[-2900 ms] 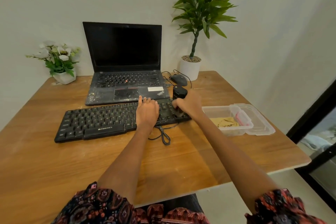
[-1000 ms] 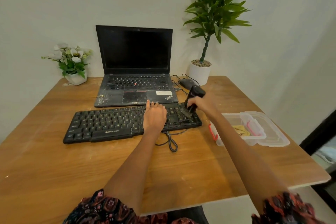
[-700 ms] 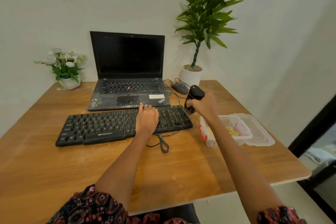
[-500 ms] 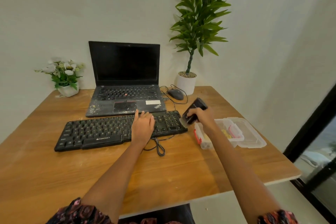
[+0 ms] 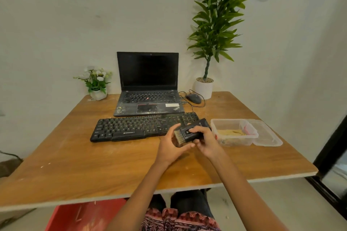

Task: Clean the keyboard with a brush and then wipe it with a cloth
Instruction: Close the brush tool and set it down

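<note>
1. Table (image 5: 78,157) fills the lower half of the frame, with a laptop (image 5: 148,88), a potted plant (image 5: 212,39) and a small flower pot (image 5: 96,84) along its far edge.
2. Keyboard (image 5: 142,127) lies at frame centre, its long axis running left to right, just above and to the left of both hands; the left hand is the nearer one.
3. Clear plastic container (image 5: 232,133) sits at centre right, just right of the hands, with a cloth-like yellow thing inside; I cannot tell for sure what it is.
4. Left hand (image 5: 171,146) cups under the bristle end of the brush, fingers curled loosely around it.
5. Right hand (image 5: 205,141) grips the dark handle, thumb on top.
6. Brush (image 5: 189,133) is held off the table, bristles pointing left, overlapping the keyboard's right end in the picture.
7. Compared with half a second ago, the left hand has left the keys and joined the right hand on the brush, which has come nearer the person.
</note>
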